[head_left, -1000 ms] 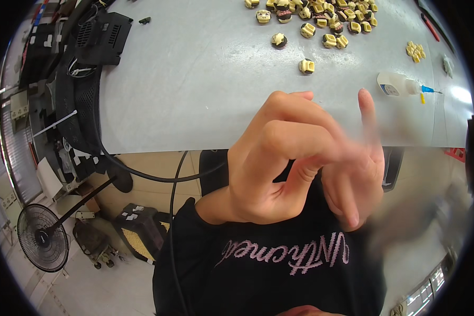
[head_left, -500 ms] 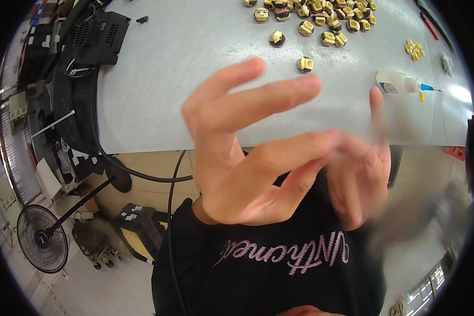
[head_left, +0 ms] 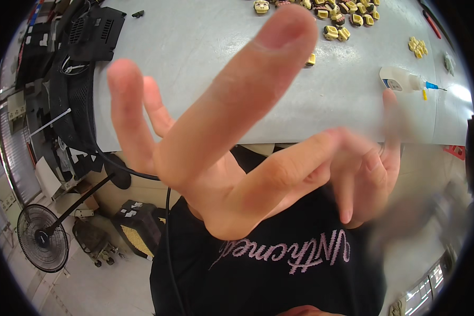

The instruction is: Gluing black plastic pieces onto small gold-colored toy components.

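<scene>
My left hand (head_left: 210, 163) is raised in front of my chest, close to the camera. Its index finger and thumb are brought together in a pinch, while the other fingers stretch up and apart. My right hand (head_left: 366, 181) meets it at those fingertips, with one finger pointing up and the rest curled. Whatever lies between the fingertips, if anything, is hidden. A blurry smear covers part of the right hand. Beyond the hands, small cream-and-brown moulded pieces (head_left: 331, 32) lie on the grey table (head_left: 158, 68), one partly behind my left finger.
At the right are a white squeeze bottle (head_left: 400, 80) with a blue needle tip, a cluster of small pale-yellow parts (head_left: 418, 47) and a red-handled tool (head_left: 432, 23). Black equipment (head_left: 97, 34) stands at the left edge. Below it, a cable (head_left: 168, 231) hangs near a fan (head_left: 42, 238).
My left hand has turned, its free fingers spreading wider and one rising toward the camera. The fingertips of both hands stay together. The table view has shifted slightly.
</scene>
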The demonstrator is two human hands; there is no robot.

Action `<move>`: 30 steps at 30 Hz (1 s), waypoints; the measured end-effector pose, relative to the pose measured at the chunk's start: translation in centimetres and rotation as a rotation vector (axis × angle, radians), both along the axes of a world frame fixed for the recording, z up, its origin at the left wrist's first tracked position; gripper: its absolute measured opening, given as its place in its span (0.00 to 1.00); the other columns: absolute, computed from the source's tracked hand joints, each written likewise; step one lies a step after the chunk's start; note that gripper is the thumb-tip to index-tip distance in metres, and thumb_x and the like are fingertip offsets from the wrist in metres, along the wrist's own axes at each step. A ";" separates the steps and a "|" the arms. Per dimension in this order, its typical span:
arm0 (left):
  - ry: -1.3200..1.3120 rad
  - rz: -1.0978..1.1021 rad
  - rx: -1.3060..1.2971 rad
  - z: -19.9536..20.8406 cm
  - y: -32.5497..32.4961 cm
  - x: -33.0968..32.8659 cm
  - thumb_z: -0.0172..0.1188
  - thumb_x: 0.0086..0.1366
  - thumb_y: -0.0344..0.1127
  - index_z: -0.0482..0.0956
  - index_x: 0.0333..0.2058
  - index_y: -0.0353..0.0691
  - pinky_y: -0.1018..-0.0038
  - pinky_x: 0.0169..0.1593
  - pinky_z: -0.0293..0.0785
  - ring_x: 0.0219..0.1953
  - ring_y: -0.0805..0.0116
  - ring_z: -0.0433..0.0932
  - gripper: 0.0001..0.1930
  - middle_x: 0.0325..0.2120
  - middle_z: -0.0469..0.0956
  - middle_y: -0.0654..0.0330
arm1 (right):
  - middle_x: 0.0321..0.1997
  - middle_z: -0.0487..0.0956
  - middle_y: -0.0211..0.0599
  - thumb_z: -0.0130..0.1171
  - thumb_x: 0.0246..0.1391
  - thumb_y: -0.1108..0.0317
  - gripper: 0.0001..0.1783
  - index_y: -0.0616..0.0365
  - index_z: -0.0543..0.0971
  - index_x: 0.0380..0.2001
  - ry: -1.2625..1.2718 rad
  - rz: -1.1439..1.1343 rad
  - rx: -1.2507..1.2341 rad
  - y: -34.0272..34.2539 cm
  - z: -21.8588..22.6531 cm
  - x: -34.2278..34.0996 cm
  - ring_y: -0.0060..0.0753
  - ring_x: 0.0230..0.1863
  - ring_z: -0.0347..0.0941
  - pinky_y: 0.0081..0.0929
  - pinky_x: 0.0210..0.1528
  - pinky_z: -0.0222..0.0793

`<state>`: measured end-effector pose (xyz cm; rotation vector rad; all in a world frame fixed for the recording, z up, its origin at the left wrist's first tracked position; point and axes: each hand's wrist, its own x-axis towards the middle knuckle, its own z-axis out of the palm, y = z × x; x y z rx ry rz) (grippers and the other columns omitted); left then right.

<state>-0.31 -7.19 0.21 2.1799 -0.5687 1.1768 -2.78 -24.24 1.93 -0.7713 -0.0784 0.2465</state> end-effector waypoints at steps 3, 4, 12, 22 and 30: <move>-0.039 0.004 0.037 -0.2 0.1 0.3 0.63 0.39 0.37 0.76 0.21 0.50 0.49 0.57 0.51 0.58 0.49 0.55 0.07 0.51 0.59 0.39 | 0.46 0.71 0.61 0.46 0.50 0.73 0.38 0.65 0.40 0.60 0.014 -0.027 -0.085 -0.1 0.1 0.0 0.22 0.03 0.61 0.14 0.10 0.61; -0.050 0.009 0.050 -0.2 0.2 0.4 0.63 0.39 0.37 0.76 0.21 0.50 0.49 0.57 0.51 0.58 0.49 0.55 0.07 0.51 0.59 0.39 | 0.45 0.71 0.61 0.46 0.50 0.72 0.38 0.66 0.41 0.60 0.023 -0.023 -0.108 -0.2 0.1 0.0 0.21 0.04 0.61 0.13 0.11 0.62; -0.151 0.040 0.154 0.1 0.8 1.0 0.63 0.42 0.41 0.75 0.19 0.51 0.45 0.56 0.48 0.59 0.49 0.53 0.07 0.53 0.57 0.38 | 0.35 0.75 0.51 0.47 0.50 0.71 0.38 0.65 0.42 0.60 0.176 -0.043 -0.028 0.2 0.8 0.3 0.19 0.04 0.62 0.13 0.11 0.62; -0.267 0.057 0.265 0.4 0.7 1.2 0.62 0.44 0.46 0.73 0.17 0.52 0.41 0.56 0.46 0.60 0.48 0.51 0.09 0.54 0.54 0.38 | 0.27 0.74 0.37 0.48 0.50 0.71 0.40 0.61 0.39 0.62 0.324 0.100 0.080 -0.1 0.9 0.9 0.16 0.04 0.60 0.12 0.03 0.52; -0.241 0.193 0.167 -0.5 -4.2 1.3 0.62 0.44 0.47 0.73 0.17 0.51 0.41 0.55 0.47 0.61 0.49 0.48 0.10 0.54 0.53 0.37 | 0.28 0.74 0.36 0.45 0.51 0.68 0.37 0.62 0.43 0.61 0.419 0.149 0.011 -0.7 1.0 0.7 0.17 0.08 0.63 0.17 0.12 0.65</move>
